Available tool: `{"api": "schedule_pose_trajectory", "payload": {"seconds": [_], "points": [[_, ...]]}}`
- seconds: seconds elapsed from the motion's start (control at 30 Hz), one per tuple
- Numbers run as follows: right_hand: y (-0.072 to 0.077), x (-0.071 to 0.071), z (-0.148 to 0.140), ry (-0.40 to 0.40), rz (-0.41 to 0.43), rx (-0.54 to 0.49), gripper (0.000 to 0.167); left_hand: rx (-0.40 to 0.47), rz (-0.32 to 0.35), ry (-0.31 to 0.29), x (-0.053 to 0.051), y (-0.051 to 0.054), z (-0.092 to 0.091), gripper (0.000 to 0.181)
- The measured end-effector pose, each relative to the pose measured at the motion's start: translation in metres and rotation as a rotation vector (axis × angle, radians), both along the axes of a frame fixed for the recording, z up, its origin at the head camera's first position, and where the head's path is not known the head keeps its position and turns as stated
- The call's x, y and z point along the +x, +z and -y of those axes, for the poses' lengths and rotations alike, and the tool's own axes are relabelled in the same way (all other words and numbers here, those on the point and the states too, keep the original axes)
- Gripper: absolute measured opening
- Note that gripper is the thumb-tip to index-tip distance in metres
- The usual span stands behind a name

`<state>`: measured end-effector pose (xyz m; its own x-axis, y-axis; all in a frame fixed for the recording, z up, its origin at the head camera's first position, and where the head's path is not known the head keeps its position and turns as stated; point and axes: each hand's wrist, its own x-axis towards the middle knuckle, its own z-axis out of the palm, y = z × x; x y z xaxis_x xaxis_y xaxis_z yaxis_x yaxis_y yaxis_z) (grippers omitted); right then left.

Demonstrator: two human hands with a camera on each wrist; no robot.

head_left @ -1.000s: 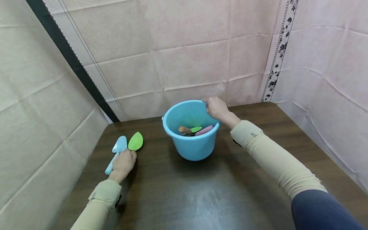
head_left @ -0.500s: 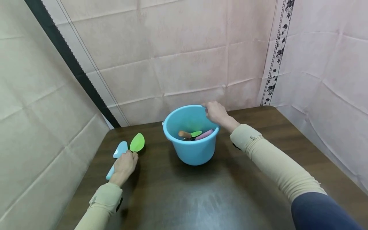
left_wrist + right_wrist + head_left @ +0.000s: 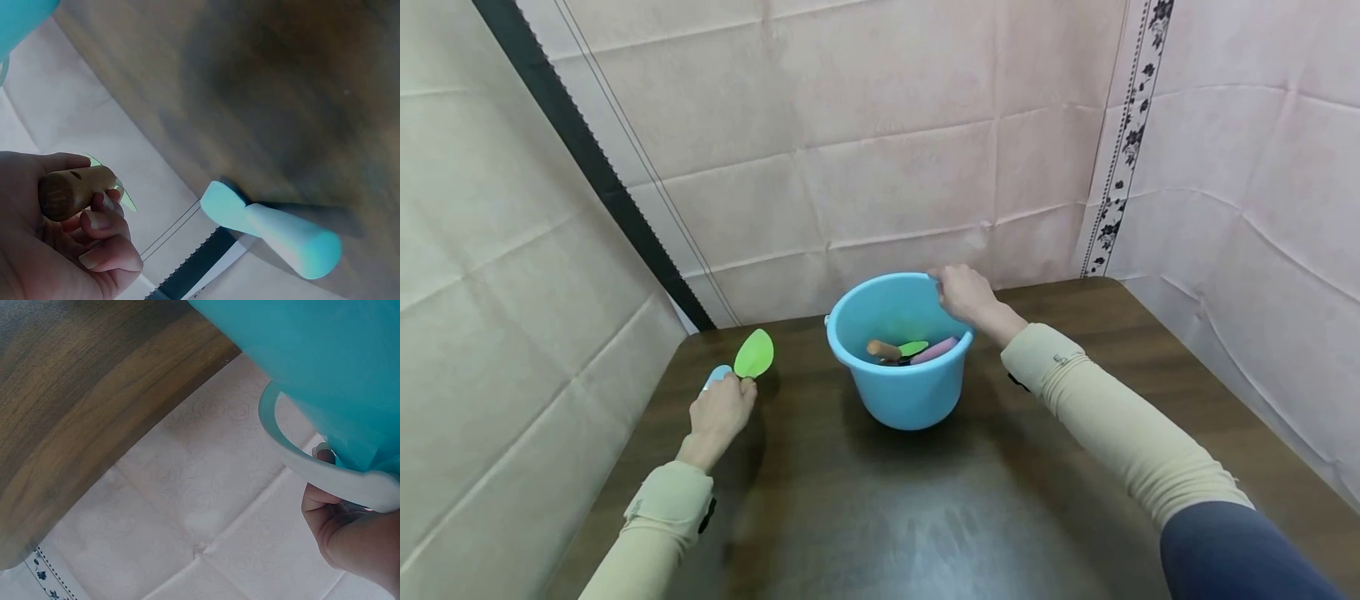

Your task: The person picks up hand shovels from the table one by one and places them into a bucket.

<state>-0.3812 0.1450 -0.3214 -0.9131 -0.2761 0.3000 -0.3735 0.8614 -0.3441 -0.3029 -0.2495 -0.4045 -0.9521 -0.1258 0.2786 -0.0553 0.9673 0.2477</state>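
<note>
My left hand [image 3: 724,412] grips the wooden handle [image 3: 75,190] of a small trowel with a leaf-shaped green blade [image 3: 754,354]. It is held above the table. Below it lies a light blue trowel [image 3: 284,234], mostly covered by the hand in the head view. At the rear right of a light blue bucket [image 3: 904,396], my right hand [image 3: 967,297] pinches the rim. The bucket's pale carrying handle [image 3: 312,472] hangs beside that hand in the right wrist view. Inside the bucket are a brown handle [image 3: 883,350], a green blade [image 3: 913,347] and a pink-purple handle [image 3: 934,350].
The bucket stands upright on a dark wooden table [image 3: 880,517], near its far edge. Pale creased cloth [image 3: 895,192] hangs behind the table and on both sides.
My left hand has raised the green trowel off the table and shifted slightly up in the head view, covering more of the blue trowel. My right hand stays on the bucket rim.
</note>
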Motion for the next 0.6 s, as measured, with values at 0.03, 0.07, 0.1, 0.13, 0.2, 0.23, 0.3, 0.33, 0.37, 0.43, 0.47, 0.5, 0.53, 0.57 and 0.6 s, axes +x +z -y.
{"api": "schedule_pose_trajectory", "payload": {"seconds": [0.03, 0.07, 0.1, 0.13, 0.2, 0.23, 0.3, 0.33, 0.37, 0.43, 0.47, 0.5, 0.53, 0.57, 0.6], "points": [[0.0, 0.0, 0.0, 0.0, -0.002, -0.001, 0.038, -0.001, -0.003, 0.002, 0.0, 0.002, 0.0, 0.033], [0.0, 0.0, 0.0, 0.001, -0.005, 0.0, 0.038, -0.001, -0.004, 0.003, -0.001, 0.003, -0.001, 0.034], [0.001, 0.0, 0.0, -0.001, -0.008, 0.0, 0.037, 0.001, -0.001, 0.003, -0.001, 0.005, -0.001, 0.034], [0.001, 0.0, 0.0, -0.003, -0.009, 0.002, 0.037, 0.001, 0.002, 0.002, -0.002, 0.006, -0.001, 0.035], [0.001, -0.001, 0.0, -0.007, -0.01, 0.007, 0.037, 0.002, 0.008, -0.003, -0.002, 0.007, -0.001, 0.035], [0.001, -0.001, 0.0, -0.008, -0.01, 0.006, 0.037, 0.003, 0.01, -0.005, -0.002, 0.008, -0.001, 0.036], [0.0, -0.001, 0.0, -0.012, -0.006, 0.007, 0.038, 0.002, 0.02, -0.012, -0.002, 0.009, -0.002, 0.036], [0.0, -0.001, 0.001, -0.012, -0.003, 0.006, 0.039, -0.001, 0.023, -0.013, -0.003, 0.009, -0.002, 0.036], [0.0, -0.001, 0.001, -0.011, -0.001, 0.005, 0.039, -0.001, 0.024, -0.016, -0.002, 0.01, -0.002, 0.036], [-0.001, -0.001, 0.001, -0.01, 0.0, 0.003, 0.039, -0.001, 0.021, -0.018, -0.003, 0.011, -0.003, 0.035], [-0.001, -0.001, 0.001, -0.009, 0.0, 0.002, 0.039, -0.002, 0.019, -0.019, -0.003, 0.012, -0.003, 0.034], [-0.001, -0.001, 0.001, -0.009, 0.001, 0.0, 0.039, -0.001, 0.017, -0.023, -0.003, 0.013, -0.004, 0.034], [-0.001, -0.001, 0.001, -0.008, 0.001, -0.003, 0.039, -0.001, 0.014, -0.024, -0.003, 0.014, -0.004, 0.033], [-0.001, -0.001, 0.001, -0.007, 0.003, -0.006, 0.039, 0.003, 0.013, -0.027, -0.003, 0.015, -0.005, 0.033], [-0.001, -0.001, 0.001, -0.007, 0.004, -0.008, 0.039, 0.003, 0.011, -0.027, -0.003, 0.016, -0.006, 0.033]]}}
